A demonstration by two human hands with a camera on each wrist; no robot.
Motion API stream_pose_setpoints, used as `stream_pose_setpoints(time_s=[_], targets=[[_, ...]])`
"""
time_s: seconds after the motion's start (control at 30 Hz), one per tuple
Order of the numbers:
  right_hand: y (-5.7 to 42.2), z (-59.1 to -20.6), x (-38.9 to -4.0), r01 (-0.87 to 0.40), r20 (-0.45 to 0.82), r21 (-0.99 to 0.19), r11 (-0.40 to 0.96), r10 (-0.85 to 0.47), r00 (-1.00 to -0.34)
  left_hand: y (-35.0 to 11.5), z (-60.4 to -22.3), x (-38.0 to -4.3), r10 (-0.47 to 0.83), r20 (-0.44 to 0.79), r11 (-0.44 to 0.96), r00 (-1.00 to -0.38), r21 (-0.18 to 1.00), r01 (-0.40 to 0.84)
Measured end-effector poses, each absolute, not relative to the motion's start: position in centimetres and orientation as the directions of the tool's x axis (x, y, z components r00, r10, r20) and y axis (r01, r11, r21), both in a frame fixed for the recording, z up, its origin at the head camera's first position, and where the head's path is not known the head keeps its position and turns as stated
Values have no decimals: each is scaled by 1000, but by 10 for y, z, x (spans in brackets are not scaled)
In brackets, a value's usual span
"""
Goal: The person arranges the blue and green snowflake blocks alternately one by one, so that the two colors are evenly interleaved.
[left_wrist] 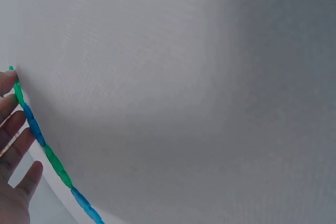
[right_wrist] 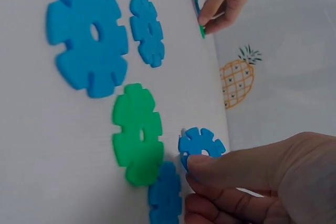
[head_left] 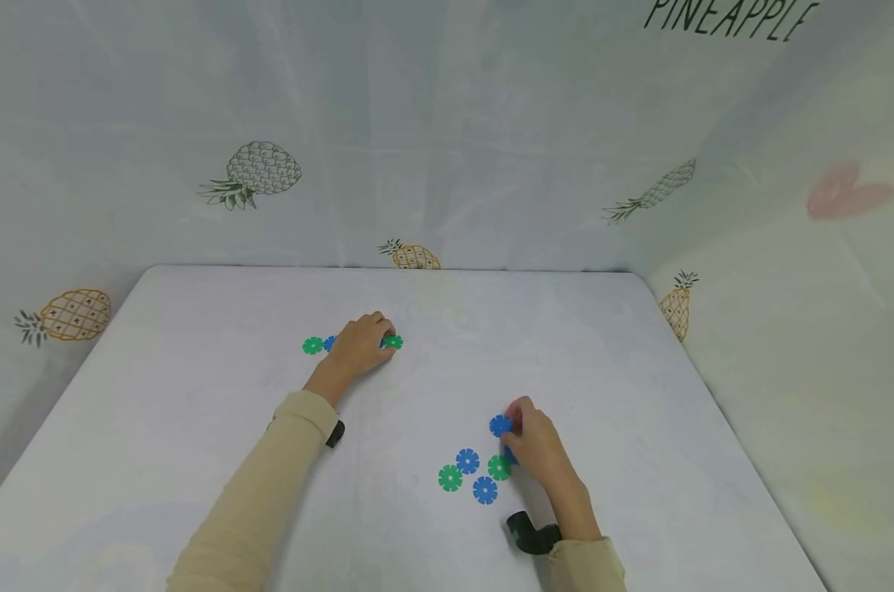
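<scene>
Between right thumb and finger, my right hand [head_left: 537, 444] pinches a blue slotted disc [right_wrist: 203, 141], a flat plastic piece with notches round its edge. Below it lie loose discs on the table: another blue disc [right_wrist: 165, 195], partly behind the hand in the head view, and a green disc [right_wrist: 137, 129]. Farther off, my left hand [head_left: 361, 341] pinches the green end disc [head_left: 393, 341] of a row of discs. In the left wrist view that row [left_wrist: 56, 166] alternates green and blue stretches. My hand covers its middle in the head view.
More loose discs lie left of the right hand, among them a green one [head_left: 450, 478] and a blue one [head_left: 485, 490]. The white table [head_left: 217, 460] ends at a pineapple-print cloth [head_left: 491, 148]. Black wrist-camera parts [head_left: 530, 536] hang below the right wrist.
</scene>
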State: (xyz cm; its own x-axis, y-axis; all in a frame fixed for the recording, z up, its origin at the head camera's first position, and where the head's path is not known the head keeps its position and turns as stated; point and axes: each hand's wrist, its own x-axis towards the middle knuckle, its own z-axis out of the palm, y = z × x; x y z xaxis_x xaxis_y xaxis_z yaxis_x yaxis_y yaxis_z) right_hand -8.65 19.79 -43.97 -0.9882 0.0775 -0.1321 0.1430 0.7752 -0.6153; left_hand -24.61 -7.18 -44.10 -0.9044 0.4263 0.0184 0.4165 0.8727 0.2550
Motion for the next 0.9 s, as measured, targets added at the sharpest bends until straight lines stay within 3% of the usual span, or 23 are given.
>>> stream_pose_setpoints(time_s=[0.9], targets=[[177, -427, -144, 14, -92, -635, 772, -58, -994, -74, -441, -246, 440, 21, 865, -898, 260, 429]])
